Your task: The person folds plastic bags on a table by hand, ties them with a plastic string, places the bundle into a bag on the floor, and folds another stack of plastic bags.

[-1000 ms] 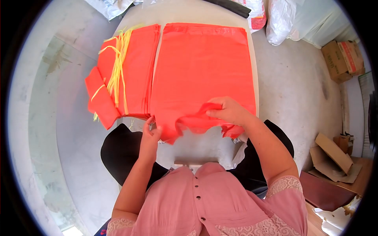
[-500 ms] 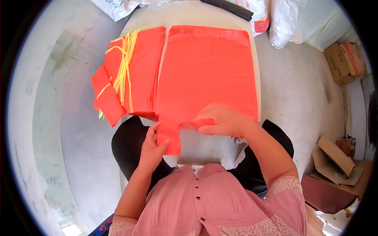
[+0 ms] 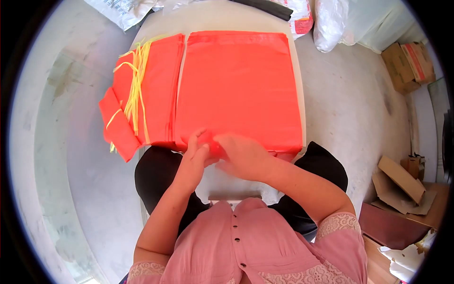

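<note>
A large flat stack of red plastic bags (image 3: pixel 239 90) covers the middle of the table. My left hand (image 3: pixel 194 158) is at the stack's near edge, its fingers closed round a bunched part of the red plastic. Right beside it, my right hand (image 3: pixel 239 154) is curled on the same red plastic, blurred by motion; its fingertips are partly hidden. To the left lies a second red stack (image 3: pixel 161 85), with a bundle of yellow strips (image 3: pixel 137 90) across it. A folded red bundle (image 3: pixel 118 125) tied with a yellow strip rests at that stack's left corner.
The pale table top (image 3: pixel 179 21) shows beyond the stacks. A black roll (image 3: pixel 267 7) and white sacks (image 3: pixel 331 23) are at the far side. Cardboard boxes (image 3: pixel 409 66) stand at the right, with an opened carton (image 3: pixel 402 187) lower down.
My right hand has moved left along the near edge to meet my left hand. The hanging red flap is now gathered up between both hands. The view has shifted slightly.
</note>
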{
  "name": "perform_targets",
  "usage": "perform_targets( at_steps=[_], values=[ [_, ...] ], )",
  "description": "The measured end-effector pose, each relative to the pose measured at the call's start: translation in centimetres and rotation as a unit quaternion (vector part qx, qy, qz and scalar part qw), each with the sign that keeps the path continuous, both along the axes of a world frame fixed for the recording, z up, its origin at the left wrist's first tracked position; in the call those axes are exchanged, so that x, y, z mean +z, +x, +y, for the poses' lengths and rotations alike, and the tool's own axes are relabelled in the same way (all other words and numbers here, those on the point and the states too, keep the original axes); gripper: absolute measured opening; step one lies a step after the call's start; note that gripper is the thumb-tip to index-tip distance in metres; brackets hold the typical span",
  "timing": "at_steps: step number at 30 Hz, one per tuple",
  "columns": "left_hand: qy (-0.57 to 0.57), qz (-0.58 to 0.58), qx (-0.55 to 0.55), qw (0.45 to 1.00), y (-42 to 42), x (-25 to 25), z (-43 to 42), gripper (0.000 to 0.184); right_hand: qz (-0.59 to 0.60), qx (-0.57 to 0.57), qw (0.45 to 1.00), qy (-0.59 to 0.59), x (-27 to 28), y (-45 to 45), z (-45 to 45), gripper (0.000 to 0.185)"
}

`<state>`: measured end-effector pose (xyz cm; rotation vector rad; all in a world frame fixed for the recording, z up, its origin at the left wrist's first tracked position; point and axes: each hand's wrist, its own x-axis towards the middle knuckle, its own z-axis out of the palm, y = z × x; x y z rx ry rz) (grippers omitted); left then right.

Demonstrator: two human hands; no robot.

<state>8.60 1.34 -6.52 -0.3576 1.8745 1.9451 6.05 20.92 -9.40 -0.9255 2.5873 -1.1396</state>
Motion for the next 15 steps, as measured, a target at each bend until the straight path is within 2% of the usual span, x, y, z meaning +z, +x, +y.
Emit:
perform_targets(
  at_steps=[2, 5, 8, 11, 14, 15],
  values=[
    [0.009, 0.010, -0.003, 1.000, -0.3, -0.3, 0.4, 0.057, 0.014, -0.039, 0.999, -0.019, -1.2, -0.4, 0.2, 0.055],
    [0.017, 0.017, -0.026, 0.999, -0.5, -1.3, 0.4, 0.059, -0.147, -0.078, 0.983, -0.080, -0.3, -1.8, 0.9, 0.045],
    [0.030, 0.065, -0.056, 0.996, -0.1, -3.2, 0.3, 0.061, -0.179, -0.107, 0.971, -0.120, -1.9, -2.7, 1.6, 0.044],
    [0.005, 0.113, -0.095, 0.989, 0.3, -4.6, 0.9, 0.063, -0.256, -0.098, 0.958, -0.081, -1.8, -3.7, 2.6, 0.041],
    [-0.106, 0.153, -0.123, 0.975, 0.5, -5.1, 1.5, 0.059, -0.252, -0.109, 0.959, -0.067, -1.8, -3.7, 2.7, 0.040],
    [-0.137, 0.172, -0.132, 0.967, 0.5, -5.1, 1.7, 0.056, -0.218, -0.111, 0.968, -0.055, -1.9, -3.7, 2.8, 0.039]
  ],
)
